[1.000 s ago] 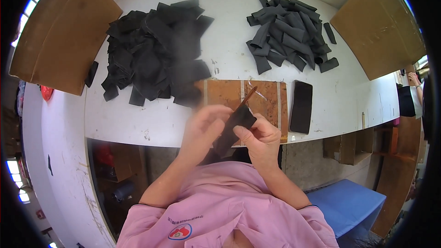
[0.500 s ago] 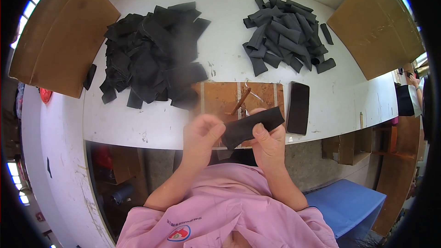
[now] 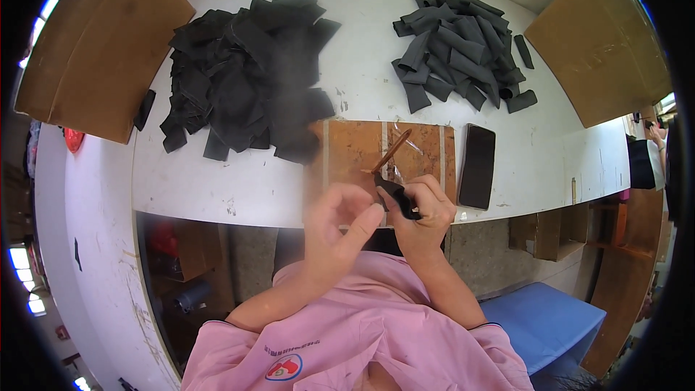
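Observation:
My right hand (image 3: 427, 211) is closed on a black fabric tube (image 3: 396, 195), which is bent and bunched in its fingers. Beside it, my left hand (image 3: 339, 216) is open, thumb and fingers apart, with the fingertips close to the tube's near side; whether they touch it I cannot tell. A brown stick-like tool (image 3: 392, 150) slants up from a worn brown board (image 3: 352, 146) just beyond the hands. The tube's far end lies by the stick's lower end, and their contact is unclear.
A heap of flat black fabric pieces (image 3: 239, 80) lies at the left, and a pile of rolled black tubes (image 3: 460, 47) at the far right. A dark phone (image 3: 478, 166) rests right of the board. Cardboard boxes (image 3: 101, 43) flank the white table (image 3: 217, 192).
The black tube, before stretched out lengthwise between both hands, is now bunched in my right hand and nearer the stick. My left hand has moved right and its fingers have opened.

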The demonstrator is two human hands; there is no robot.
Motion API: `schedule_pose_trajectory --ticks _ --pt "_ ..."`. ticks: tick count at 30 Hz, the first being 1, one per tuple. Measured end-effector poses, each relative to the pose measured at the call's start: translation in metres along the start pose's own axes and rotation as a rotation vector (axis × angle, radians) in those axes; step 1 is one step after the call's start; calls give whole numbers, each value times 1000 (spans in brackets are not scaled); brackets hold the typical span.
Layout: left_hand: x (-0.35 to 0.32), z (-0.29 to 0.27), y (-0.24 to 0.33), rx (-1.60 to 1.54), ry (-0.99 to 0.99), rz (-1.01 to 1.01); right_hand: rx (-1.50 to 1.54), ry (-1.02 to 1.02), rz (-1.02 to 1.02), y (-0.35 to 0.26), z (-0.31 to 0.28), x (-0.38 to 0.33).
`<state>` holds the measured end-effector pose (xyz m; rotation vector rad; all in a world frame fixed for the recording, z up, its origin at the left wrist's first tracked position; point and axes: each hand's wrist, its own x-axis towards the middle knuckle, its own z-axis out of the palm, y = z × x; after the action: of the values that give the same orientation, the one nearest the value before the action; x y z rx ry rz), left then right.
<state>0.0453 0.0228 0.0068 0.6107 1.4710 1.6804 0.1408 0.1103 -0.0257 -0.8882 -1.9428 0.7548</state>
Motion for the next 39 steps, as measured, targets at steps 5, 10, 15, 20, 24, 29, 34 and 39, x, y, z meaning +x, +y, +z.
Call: schedule_pose_trajectory --ticks 5,10,15,20,24,29,34,39 --pt "3 4 3 -32 -67 -59 -75 29 -189 3 4 1" --pt "8 2 -4 -75 20 -119 -201 -32 -295 16 4 -6" --pt "15 -9 -11 -4 39 -158 -215 -226 -260 6 -7 -5" --pt "11 -10 -16 316 -112 62 289 -378 70 1 -15 -6" --pt "6 2 -25 687 106 457 307 -350 87 2 -11 -4" --pt "16 6 -31 82 174 46 -1 -117 -71 8 8 -8" --pt "29 -8 -18 -314 -119 -218 358 -219 278 9 1 -3" --pt "32 -12 -43 -29 -9 -17 1135 -466 835 24 5 -7"
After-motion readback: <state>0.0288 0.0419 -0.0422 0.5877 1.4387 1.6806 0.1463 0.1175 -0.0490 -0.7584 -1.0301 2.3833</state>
